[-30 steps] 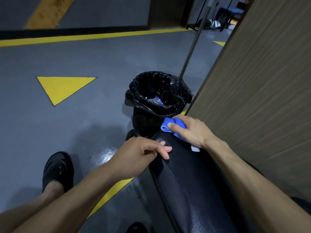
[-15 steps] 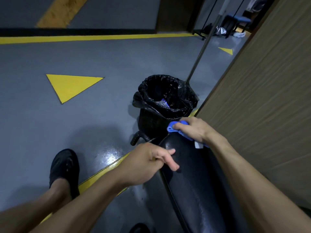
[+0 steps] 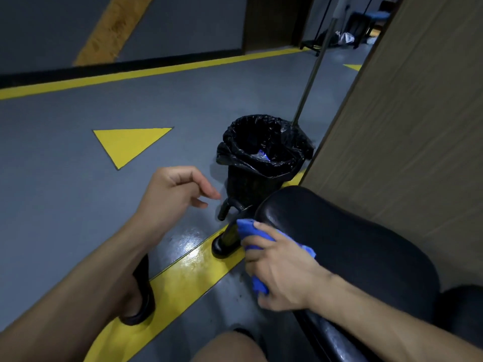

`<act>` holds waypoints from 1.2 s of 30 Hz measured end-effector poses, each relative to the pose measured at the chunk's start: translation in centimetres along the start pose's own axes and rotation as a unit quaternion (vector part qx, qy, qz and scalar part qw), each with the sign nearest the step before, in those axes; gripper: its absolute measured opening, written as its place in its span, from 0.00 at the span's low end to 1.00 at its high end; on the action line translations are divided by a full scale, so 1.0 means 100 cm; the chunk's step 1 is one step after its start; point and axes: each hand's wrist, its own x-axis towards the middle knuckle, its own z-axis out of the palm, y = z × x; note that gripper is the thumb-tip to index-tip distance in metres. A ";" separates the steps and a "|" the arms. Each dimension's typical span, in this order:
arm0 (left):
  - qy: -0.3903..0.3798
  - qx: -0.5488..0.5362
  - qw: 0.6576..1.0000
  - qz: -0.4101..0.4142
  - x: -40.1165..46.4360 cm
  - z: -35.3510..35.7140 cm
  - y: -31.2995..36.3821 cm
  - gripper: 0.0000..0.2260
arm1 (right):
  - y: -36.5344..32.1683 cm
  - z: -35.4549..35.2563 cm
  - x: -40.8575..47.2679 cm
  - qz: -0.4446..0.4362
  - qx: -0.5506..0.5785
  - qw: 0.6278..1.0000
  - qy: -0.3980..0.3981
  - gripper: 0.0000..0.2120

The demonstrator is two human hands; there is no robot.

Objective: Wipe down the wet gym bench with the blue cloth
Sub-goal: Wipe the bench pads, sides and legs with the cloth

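The black padded gym bench (image 3: 347,246) runs from the lower right toward the middle, its rounded end close to a bin. My right hand (image 3: 281,273) presses the blue cloth (image 3: 249,232) against the bench's left side edge, fingers closed over it. Cloth shows above and below my fingers. My left hand (image 3: 173,192) hovers in the air left of the bench end, fingers loosely curled, holding nothing and touching nothing.
A bin lined with a black bag (image 3: 264,158) stands just past the bench end, a metal pole (image 3: 312,74) rising behind it. A wood-panelled wall (image 3: 407,142) lines the right. The bench foot (image 3: 224,244) rests on a yellow floor stripe. My black shoe (image 3: 142,299) is lower left.
My right hand has slid the cloth from the bench's far end down to its left side. My left hand has lifted off the bench edge and moved left.
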 end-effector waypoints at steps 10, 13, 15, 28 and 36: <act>-0.012 0.053 0.998 0.016 -0.026 -0.002 0.033 0.19 | 0.011 -0.024 0.028 0.167 0.011 0.985 0.038 0.23; -0.020 0.058 0.998 0.019 -0.030 0.002 0.043 0.17 | -0.028 -0.005 -0.030 0.088 -0.037 0.994 0.056 0.17; -0.034 0.067 0.997 0.022 -0.034 0.007 0.050 0.17 | -0.051 0.006 -0.066 0.076 -0.067 0.994 0.041 0.13; -0.114 0.115 0.987 -0.016 -0.067 0.010 0.058 0.17 | -0.053 -0.007 -0.017 0.165 -0.162 0.972 -0.046 0.22; -0.168 0.149 0.974 0.012 -0.088 0.046 0.089 0.13 | -0.104 0.020 -0.150 0.172 -0.044 0.980 0.087 0.14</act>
